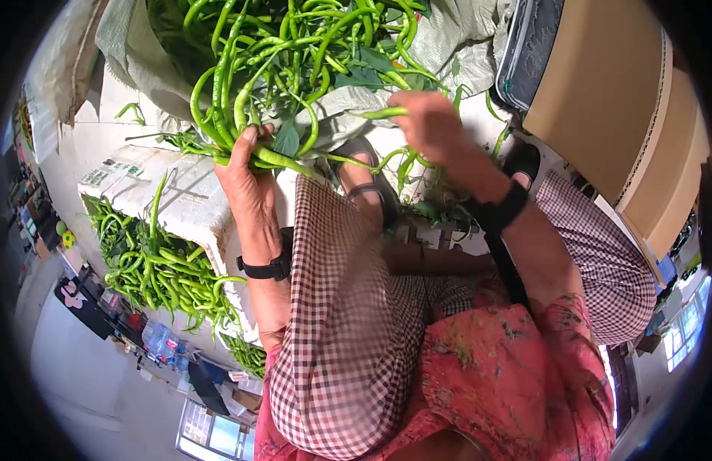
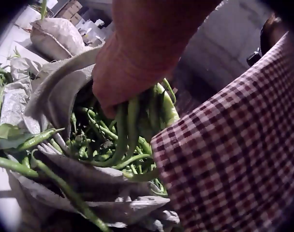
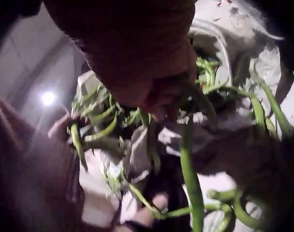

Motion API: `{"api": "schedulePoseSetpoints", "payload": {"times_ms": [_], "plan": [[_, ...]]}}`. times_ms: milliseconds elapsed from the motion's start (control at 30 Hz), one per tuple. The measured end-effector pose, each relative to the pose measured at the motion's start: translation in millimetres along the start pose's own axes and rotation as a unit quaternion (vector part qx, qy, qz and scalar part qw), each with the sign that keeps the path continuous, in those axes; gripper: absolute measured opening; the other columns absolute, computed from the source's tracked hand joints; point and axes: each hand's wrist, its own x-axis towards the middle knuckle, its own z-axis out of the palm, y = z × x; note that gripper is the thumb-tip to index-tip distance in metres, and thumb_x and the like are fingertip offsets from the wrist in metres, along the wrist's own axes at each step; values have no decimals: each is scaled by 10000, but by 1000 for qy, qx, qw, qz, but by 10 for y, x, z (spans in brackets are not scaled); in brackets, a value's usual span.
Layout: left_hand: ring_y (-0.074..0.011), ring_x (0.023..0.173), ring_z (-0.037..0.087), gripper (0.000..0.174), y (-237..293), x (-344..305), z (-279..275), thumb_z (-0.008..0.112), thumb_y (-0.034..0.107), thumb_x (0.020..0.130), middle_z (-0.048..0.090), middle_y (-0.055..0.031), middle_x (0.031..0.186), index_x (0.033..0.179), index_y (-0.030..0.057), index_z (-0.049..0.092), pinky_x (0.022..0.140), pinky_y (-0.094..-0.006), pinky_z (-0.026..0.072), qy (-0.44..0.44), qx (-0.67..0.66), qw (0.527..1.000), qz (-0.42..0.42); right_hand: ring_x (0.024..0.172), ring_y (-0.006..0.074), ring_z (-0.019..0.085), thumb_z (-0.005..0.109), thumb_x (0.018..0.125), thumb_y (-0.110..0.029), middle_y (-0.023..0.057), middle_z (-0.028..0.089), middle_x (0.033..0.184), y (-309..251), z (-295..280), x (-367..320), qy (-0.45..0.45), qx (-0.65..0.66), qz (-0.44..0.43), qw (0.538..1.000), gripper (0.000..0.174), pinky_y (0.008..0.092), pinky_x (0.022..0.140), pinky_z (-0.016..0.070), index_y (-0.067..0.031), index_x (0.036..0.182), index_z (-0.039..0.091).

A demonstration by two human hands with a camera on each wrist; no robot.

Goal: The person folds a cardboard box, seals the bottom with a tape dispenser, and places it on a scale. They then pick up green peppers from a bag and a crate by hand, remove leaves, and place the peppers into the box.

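Long green peppers (image 1: 224,92) are gripped as a bunch in the left hand (image 1: 250,180), thumb pressed over them. In the left wrist view the same hand (image 2: 132,67) has peppers (image 2: 132,121) hanging from its grasp over a sack. To the right, the right hand (image 1: 440,131), blurred, pinches a green pepper (image 1: 384,113) that points left. Seen from the right wrist, that hand (image 3: 142,72) is dark and its fingertips are partly hidden. Beyond both hands lies a heap of peppers (image 1: 317,38) with some leaves, in an open woven sack (image 1: 448,42).
A white foam box (image 1: 160,188) stands at the left, with more peppers (image 1: 167,269) beside it. Large cardboard (image 1: 602,92) leans at the right. Loose peppers (image 1: 402,165) lie near the sandalled feet (image 1: 366,188). Checked trousers (image 1: 340,330) cover the knees.
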Motion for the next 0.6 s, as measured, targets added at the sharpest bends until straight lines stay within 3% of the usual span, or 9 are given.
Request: {"api": "schedulePoseSetpoints", "payload": {"times_ms": [67, 100, 133, 200, 233, 267, 333, 400, 600], "plan": [[-232, 808, 641, 358, 31, -16, -4, 645, 19, 826, 609, -104, 929, 1156, -18, 513, 764, -354, 537, -27, -15, 1000, 7, 696, 265, 629, 642, 779, -149, 148, 649, 760, 204, -359, 96, -96, 135, 23, 986, 229, 374, 671, 498, -52, 983, 671], [-234, 807, 640, 345, 34, -25, -3, 647, 32, 824, 616, -107, 910, 1140, -24, 519, 773, -358, 534, -28, -10, 1000, 10, 726, 190, 607, 645, 806, -225, 102, 659, 798, 139, -563, 152, -147, 143, 128, 970, 288, 322, 703, 487, -44, 1028, 677], [-234, 807, 640, 345, 46, -50, 16, 647, 32, 824, 616, -107, 910, 1140, -24, 519, 773, -358, 534, -29, -12, 999, 11, 726, 190, 607, 645, 806, -225, 102, 659, 798, 125, -579, 143, -146, 140, 126, 971, 288, 322, 703, 487, -44, 1028, 677], [-238, 813, 641, 321, 75, -99, 89, 639, 36, 829, 624, -112, 889, 1121, -32, 526, 774, -358, 535, -38, -13, 999, 5, 750, 148, 592, 638, 835, -294, 40, 664, 839, 46, -619, 102, -270, 360, 74, 890, 314, 286, 695, 469, -38, 1011, 685], [-238, 813, 641, 321, 77, -103, 108, 639, 36, 829, 624, -112, 889, 1121, -32, 526, 774, -358, 535, -38, -13, 999, 5, 731, 88, 549, 619, 879, -330, -10, 640, 843, 41, -736, 110, -248, 326, 49, 911, 345, 223, 662, 433, -25, 1031, 675], [-243, 816, 640, 301, 80, -119, 113, 634, 35, 832, 625, -114, 884, 1105, -35, 531, 777, -363, 531, -40, -21, 999, 0, 731, 88, 549, 619, 879, -330, -10, 640, 843, 47, -765, 99, -250, 326, 49, 910, 345, 223, 662, 433, -25, 1031, 675], [-247, 819, 639, 281, 59, -121, 138, 629, 35, 834, 627, -116, 878, 1089, -37, 537, 779, -368, 527, -49, -33, 998, -7, 683, 50, 504, 602, 911, -333, -12, 621, 814, 131, -862, 82, -165, 471, 272, 823, 366, 177, 626, 391, -20, 1097, 641], [-253, 827, 635, 254, 14, -96, 132, 625, 33, 837, 627, -114, 875, 1066, -39, 542, 788, -377, 516, -92, -39, 995, -17, 689, 38, 502, 574, 944, -342, -6, 616, 820, 302, -758, 2, -168, 502, 268, 805, 410, 176, 627, 403, 7, 1157, 588], [-252, 836, 639, 252, -56, -117, 235, 638, 23, 827, 627, -117, 872, 1049, -50, 546, 789, -366, 520, -91, -22, 995, -40, 800, 100, 567, 561, 961, -283, 71, 626, 1002, 319, -586, -168, -94, 644, 309, 693, 414, 233, 734, 478, 49, 1204, 516]]}}
